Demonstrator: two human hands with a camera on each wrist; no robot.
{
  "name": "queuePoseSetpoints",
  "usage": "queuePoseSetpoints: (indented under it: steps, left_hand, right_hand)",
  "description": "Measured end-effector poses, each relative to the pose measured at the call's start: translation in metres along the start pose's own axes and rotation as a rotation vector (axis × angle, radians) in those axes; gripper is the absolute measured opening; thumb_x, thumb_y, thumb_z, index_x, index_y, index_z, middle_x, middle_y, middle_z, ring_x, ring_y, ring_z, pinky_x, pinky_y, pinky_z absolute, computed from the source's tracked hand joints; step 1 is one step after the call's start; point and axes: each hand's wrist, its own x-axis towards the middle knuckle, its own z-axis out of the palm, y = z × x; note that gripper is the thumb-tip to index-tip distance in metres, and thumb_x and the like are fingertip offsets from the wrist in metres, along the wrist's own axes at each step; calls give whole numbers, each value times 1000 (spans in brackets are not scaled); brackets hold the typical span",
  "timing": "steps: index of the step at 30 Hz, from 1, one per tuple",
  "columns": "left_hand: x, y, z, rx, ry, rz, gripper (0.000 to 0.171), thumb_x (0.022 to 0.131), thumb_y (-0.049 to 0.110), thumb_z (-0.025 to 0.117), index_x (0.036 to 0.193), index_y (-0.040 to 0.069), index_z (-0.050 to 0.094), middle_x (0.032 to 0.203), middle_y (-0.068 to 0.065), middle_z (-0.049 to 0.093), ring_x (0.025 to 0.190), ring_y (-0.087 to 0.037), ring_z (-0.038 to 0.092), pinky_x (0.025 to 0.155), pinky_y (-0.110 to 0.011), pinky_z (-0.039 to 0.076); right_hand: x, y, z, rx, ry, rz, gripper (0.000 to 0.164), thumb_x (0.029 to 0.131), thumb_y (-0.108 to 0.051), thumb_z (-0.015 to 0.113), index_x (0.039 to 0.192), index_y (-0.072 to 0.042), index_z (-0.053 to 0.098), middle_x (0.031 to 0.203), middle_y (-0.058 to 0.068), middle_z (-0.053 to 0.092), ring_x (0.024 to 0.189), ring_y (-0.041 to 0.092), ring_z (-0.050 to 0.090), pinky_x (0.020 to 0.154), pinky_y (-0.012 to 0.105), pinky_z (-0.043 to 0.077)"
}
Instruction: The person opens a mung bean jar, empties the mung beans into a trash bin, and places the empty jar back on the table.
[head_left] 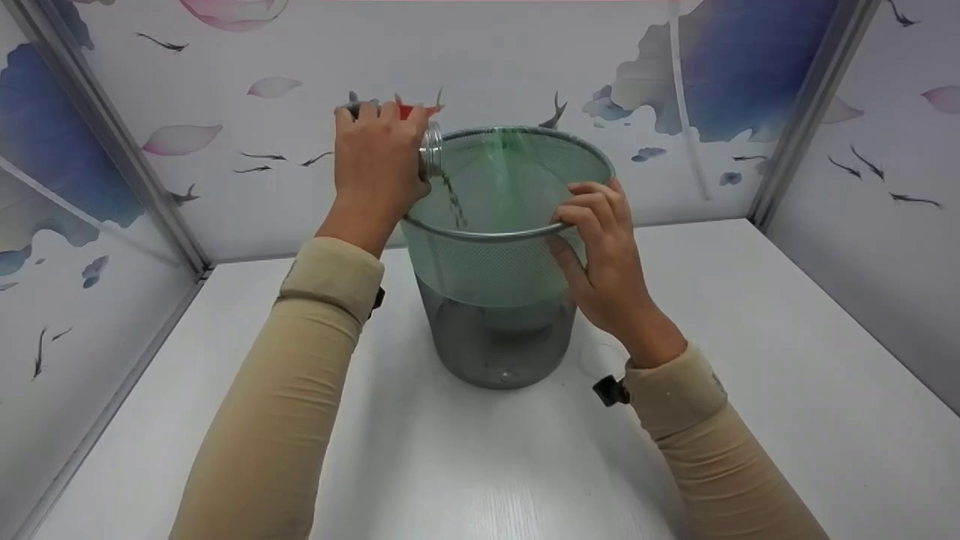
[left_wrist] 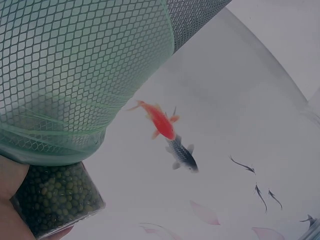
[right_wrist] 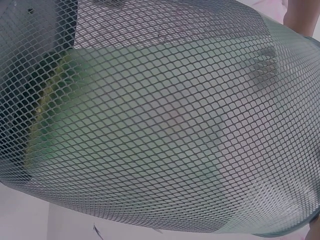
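A grey wire-mesh waste bin (head_left: 502,356) stands upright on the white table, a thin green plastic bag (head_left: 484,274) lining its upper part and folded over the rim. My left hand (head_left: 379,157) grips a clear jar (head_left: 432,150), tipped over the bin's left rim. Green beans (head_left: 454,201), probably mung beans, fall from its mouth into the bag. Through the jar's wall in the left wrist view, many more beans (left_wrist: 60,195) show. On the right, my right hand (head_left: 607,255) holds the rim, fingers over the top and thumb outside. Dark mesh partly hides the bin's bottom.
White panels (head_left: 480,60) printed with fish, petals and blue leaves enclose the table (head_left: 480,465) at the back and both sides. Metal corner posts (head_left: 814,112) join them. Small black cameras (head_left: 611,391) sit at the wrists.
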Motion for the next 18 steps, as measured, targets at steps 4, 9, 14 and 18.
queuePoseSetpoints:
  steps: [4,9,14,18]
  left_hand:
    - [1,0,-1,11,-13,2,72,82,34,76,145,16,46,134,-20,56,121,-41,51,102,-61,37]
    - [1,0,-1,13,-19,6,72,82,33,76,145,16,46,134,-21,56,122,-42,51,103,-62,36]
    - [1,-1,-1,12,-21,6,72,81,34,77,144,15,47,133,-21,56,123,-43,50,104,-63,34]
    - [1,0,-1,23,-20,10,73,82,34,77,145,16,46,136,-22,54,124,-43,50,104,-63,34]
  right_hand:
    - [0,0,0,1,-2,0,14,96,-8,62,109,-7,58,114,9,57,129,30,43,118,56,9]
    - [0,0,0,2,-1,-3,14,95,-8,62,109,-6,58,114,9,57,128,30,43,118,56,9]
    - [0,1,0,-1,2,-5,14,96,-9,62,109,-7,58,114,9,57,128,30,43,118,56,9]
    - [0,0,0,1,1,-2,14,96,-9,62,109,-8,58,114,9,57,128,30,43,118,56,9]
